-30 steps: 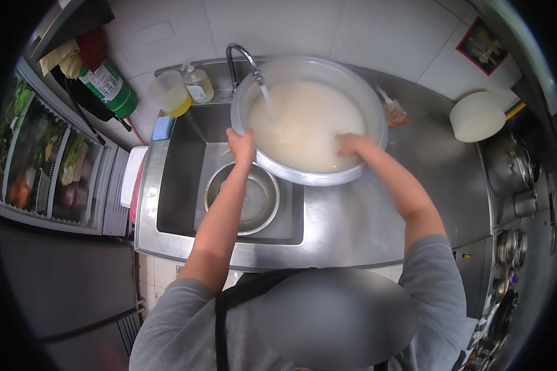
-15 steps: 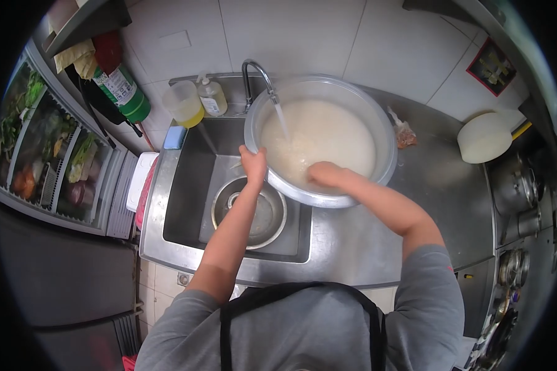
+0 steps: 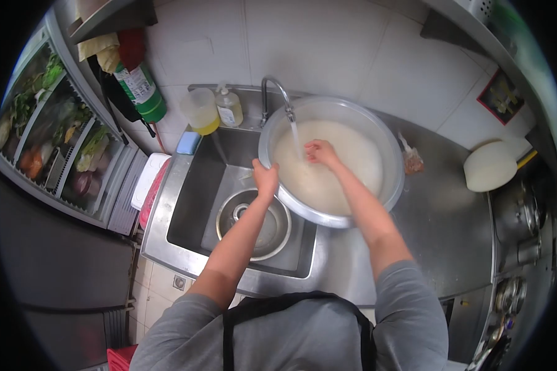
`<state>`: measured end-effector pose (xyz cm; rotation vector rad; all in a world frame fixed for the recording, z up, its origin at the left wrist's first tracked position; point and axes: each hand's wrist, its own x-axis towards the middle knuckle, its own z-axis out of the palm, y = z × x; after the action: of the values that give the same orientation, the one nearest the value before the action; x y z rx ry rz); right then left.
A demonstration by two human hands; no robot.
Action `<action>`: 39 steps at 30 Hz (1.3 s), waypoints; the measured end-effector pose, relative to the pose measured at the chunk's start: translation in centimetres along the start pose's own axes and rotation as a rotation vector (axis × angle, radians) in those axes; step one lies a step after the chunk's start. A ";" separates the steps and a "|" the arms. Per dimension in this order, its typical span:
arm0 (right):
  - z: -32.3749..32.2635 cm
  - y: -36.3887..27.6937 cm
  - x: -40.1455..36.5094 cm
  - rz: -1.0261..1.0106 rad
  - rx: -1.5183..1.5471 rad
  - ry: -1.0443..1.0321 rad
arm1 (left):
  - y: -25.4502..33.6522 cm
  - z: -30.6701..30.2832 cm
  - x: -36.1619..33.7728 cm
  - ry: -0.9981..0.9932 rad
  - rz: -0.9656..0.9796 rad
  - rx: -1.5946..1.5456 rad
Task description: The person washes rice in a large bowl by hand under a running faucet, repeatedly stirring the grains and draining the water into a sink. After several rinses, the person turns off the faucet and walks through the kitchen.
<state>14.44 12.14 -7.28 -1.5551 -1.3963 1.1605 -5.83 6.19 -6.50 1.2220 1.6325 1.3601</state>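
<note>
Two bare hands work at a large metal bowl (image 3: 391,162) that rests on the right edge of a steel sink (image 3: 195,185), partly over the basin and partly over the counter (image 3: 442,229), directly under the spout of a curved tap (image 3: 275,93). The bowl is filled with cloudy white water (image 3: 346,176), and a thin stream (image 3: 296,139) runs from the tap into it. The person's left hand (image 3: 266,178) is clamped on the bowl's near-left rim, thumb over the edge. The right hand (image 3: 319,152) is dipped into the milky water just beside the falling stream, fingers curled under. Whether it grips anything beneath the surface cannot be told.

Below the left forearm, a smaller metal bowl (image 3: 277,227) sits upright in the bottom of the basin. Along the back ledge of the sink stand a soap bottle (image 3: 229,109) and, just left of it, a clear plastic jug (image 3: 199,111) with yellow liquid, while a blue sponge (image 3: 187,142) lies at the sink's left rear corner. A green cylinder (image 3: 143,94) hangs on the tiled wall further left, above a glass-fronted case (image 3: 49,130) of vegetables. On the counter to the right of the large bowl lie a small plastic bag (image 3: 412,161) and, well apart, a white domed object (image 3: 489,166).
</note>
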 end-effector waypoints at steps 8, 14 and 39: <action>6.7 -0.4 5.7 0.127 0.769 0.046 | 1.6 -1.5 0.3 -0.078 0.248 0.227; 6.1 -3.0 3.8 0.077 0.598 -0.004 | 5.8 2.3 0.7 -0.241 0.460 0.309; 8.9 0.9 11.0 0.082 0.486 0.476 | 5.6 -4.7 -1.8 -0.249 0.459 0.294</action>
<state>6.30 22.43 -12.62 -1.4153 -0.6826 0.9933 -8.19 3.05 -0.11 1.9506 1.4610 1.1849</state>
